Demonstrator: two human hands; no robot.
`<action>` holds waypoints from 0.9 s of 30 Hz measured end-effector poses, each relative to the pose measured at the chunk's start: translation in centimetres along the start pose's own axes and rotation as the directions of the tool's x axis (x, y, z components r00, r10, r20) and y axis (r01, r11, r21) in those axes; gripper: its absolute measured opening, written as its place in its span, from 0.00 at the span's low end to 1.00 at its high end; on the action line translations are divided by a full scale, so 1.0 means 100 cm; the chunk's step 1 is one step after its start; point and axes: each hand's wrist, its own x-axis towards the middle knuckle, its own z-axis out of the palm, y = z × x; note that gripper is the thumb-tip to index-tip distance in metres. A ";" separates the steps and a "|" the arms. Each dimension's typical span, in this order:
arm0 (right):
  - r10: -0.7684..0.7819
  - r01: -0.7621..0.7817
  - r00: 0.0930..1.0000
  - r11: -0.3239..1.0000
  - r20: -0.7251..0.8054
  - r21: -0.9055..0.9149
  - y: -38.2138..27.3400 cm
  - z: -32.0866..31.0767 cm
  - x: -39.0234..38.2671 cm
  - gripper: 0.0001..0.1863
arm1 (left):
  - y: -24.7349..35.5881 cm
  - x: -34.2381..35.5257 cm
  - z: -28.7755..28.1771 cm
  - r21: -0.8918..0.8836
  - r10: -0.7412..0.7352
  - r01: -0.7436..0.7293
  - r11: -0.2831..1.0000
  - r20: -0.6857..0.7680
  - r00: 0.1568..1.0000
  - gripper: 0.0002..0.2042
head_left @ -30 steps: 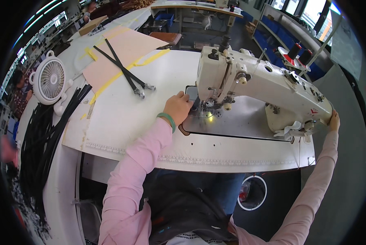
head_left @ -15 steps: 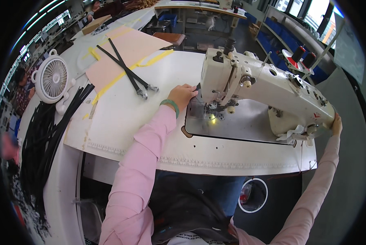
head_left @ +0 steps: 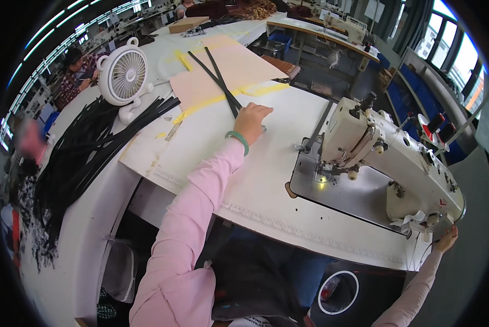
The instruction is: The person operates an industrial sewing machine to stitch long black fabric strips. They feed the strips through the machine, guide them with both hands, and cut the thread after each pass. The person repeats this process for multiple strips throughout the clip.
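Observation:
My left hand (head_left: 251, 124) is over the near ends of two crossed black straps (head_left: 221, 83). Its fingers bend downward and their tips are hidden; a bit of a metal end shows beside them. Another black strap (head_left: 319, 126) with a metal end lies by the needle area of the white sewing machine (head_left: 389, 139), at the left edge of its metal bed. At the machine's right end, my right hand (head_left: 448, 240) has its fingers curled against the lower edge of the handwheel, partly hidden. A small lamp lights the spot under the needle.
A white fan (head_left: 127, 76) stands at the left beside a bundle of black straps (head_left: 83, 158). Under the crossed straps is a pink sheet (head_left: 244, 60) edged with yellow tape. A round bin (head_left: 338, 292) is below the table. Another person (head_left: 76, 73) sits far left.
My left hand has left the strap by the needle and moved left to the crossed straps. My right hand has moved lower on the machine's right end. The view has shifted leftward.

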 end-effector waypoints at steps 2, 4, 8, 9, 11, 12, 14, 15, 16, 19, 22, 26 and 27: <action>-0.164 0.157 0.980 0.985 -0.110 -0.071 -0.009 -0.003 -0.015 0.22 | -0.020 -0.006 -0.017 -0.055 -0.188 0.212 0.976 0.285 0.940 0.28; -0.238 0.238 0.966 0.971 -0.105 -0.016 -0.038 0.038 -0.063 0.20 | -0.071 -0.018 -0.013 -0.143 -0.261 0.374 0.916 0.497 0.828 0.30; -0.247 0.198 0.967 0.891 0.069 0.408 -0.120 0.063 -0.170 0.19 | -0.050 -0.001 -0.011 -0.120 -0.085 0.176 0.977 0.535 0.841 0.27; -0.285 0.223 0.954 0.878 0.090 0.423 -0.135 0.077 -0.199 0.19 | -0.040 0.002 -0.015 0.018 -0.098 0.105 0.994 0.547 0.831 0.24; -0.392 0.247 0.883 0.857 0.260 0.451 -0.157 0.086 -0.248 0.20 | -0.024 0.006 -0.022 0.280 -0.123 -0.050 0.959 0.566 0.815 0.18; -0.436 0.277 0.835 0.860 0.335 0.429 -0.161 0.086 -0.267 0.20 | -0.022 0.005 -0.020 0.326 -0.078 -0.123 0.937 0.539 0.838 0.11; -0.510 0.256 0.704 0.832 0.494 0.493 -0.169 0.083 -0.303 0.21 | -0.025 -0.005 -0.031 0.358 -0.022 -0.137 0.924 0.406 0.914 0.09; -0.543 0.248 0.603 0.824 0.584 0.510 -0.174 0.079 -0.315 0.22 | -0.027 -0.012 -0.037 0.373 0.011 -0.145 0.916 0.338 0.941 0.08; -0.548 0.236 0.563 0.824 0.619 0.514 -0.176 0.074 -0.329 0.21 | -0.026 -0.017 -0.042 0.354 0.053 -0.162 0.921 0.299 0.953 0.07; -0.406 0.056 0.398 0.906 0.823 0.419 -0.191 0.059 -0.368 0.16 | 0.001 -0.054 -0.083 0.267 0.145 -0.201 0.942 0.216 0.966 0.07; -0.342 -0.004 0.250 0.935 0.906 0.354 -0.216 0.061 -0.401 0.08 | 0.063 -0.083 -0.107 -0.161 0.143 -0.107 0.981 0.233 0.962 0.09; -0.458 -0.515 -0.004 0.763 0.889 0.391 -0.226 0.095 -0.446 0.21 | 0.136 -0.098 -0.132 -0.751 0.101 0.486 0.447 0.582 0.807 0.12; -0.472 -0.711 -0.132 0.658 0.872 0.249 -0.217 0.103 -0.456 0.27 | 0.148 -0.093 -0.129 -0.762 0.126 0.545 0.350 0.615 0.778 0.12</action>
